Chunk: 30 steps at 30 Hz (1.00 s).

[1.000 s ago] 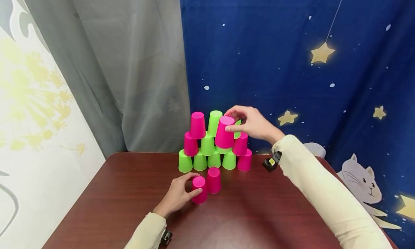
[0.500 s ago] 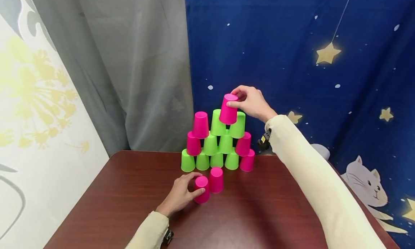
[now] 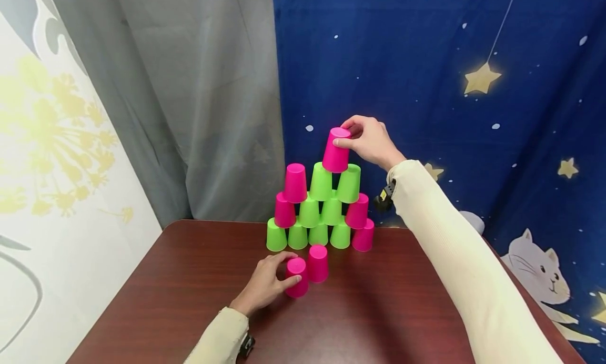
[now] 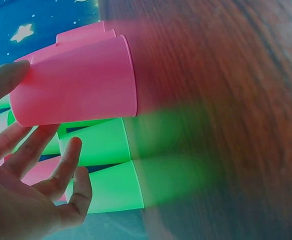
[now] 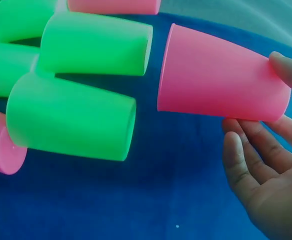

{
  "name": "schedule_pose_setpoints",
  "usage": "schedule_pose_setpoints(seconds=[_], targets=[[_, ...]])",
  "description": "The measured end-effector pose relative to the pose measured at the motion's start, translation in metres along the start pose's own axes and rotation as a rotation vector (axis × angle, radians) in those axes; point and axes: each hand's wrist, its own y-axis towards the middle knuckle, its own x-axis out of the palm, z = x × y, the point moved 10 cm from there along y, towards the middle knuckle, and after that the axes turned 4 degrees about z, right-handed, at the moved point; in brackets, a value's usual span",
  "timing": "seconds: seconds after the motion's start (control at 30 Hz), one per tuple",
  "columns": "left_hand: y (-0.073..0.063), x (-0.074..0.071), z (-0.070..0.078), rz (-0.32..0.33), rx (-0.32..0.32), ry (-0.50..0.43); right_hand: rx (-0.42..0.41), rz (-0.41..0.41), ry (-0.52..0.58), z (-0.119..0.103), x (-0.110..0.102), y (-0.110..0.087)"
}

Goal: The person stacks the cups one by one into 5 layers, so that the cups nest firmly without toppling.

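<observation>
My right hand (image 3: 371, 140) pinches an upside-down pink cup (image 3: 335, 152) near its base, thumb on one side and fingers on the other. In the right wrist view a gap shows between this cup's rim and two green cups (image 5: 71, 117) of the stack's upper row. That row also has a pink cup (image 3: 295, 183) at its left end. Lower down, my left hand (image 3: 264, 282) holds another upside-down pink cup (image 4: 78, 82) on the table, thumb and fingers about its sides. A further pink cup (image 3: 318, 264) stands just beside it.
Rows of green and pink cups form a stepped stack on the brown table (image 3: 189, 280), near its back edge. The bottom row has several green cups (image 3: 276, 235) and a pink one (image 3: 363, 235) at the right. A blue curtain (image 3: 407, 64) and grey curtain (image 3: 227, 117) hang behind.
My right hand has lifted its pink cup from in front of the stack to above the upper green cups. My left hand stays at its cup. The head view has shifted slightly.
</observation>
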Motion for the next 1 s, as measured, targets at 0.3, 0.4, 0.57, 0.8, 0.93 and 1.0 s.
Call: schedule_pose_setpoints(seconds=[0.3,0.4,0.57,0.8,0.93,1.0], targets=[[0.003,0.0,-0.003,-0.011,-0.008,-0.014,0.07,-0.005,-0.027,0.016,0.003,0.008],[0.002,0.002,-0.005,-0.017,-0.018,-0.036,0.08,-0.013,-0.04,0.019,0.006,0.009],[0.001,0.004,-0.005,-0.02,-0.019,-0.055,0.093,-0.006,-0.052,0.023,0.007,0.009],[0.002,0.004,-0.003,-0.02,-0.019,-0.068,0.086,-0.004,-0.051,0.024,0.01,0.007],[0.002,0.004,-0.004,-0.022,-0.022,-0.053,0.083,0.003,-0.043,0.024,0.011,0.007],[0.001,0.005,-0.005,-0.028,-0.017,-0.052,0.084,0.003,-0.041,0.024,0.011,0.007]])
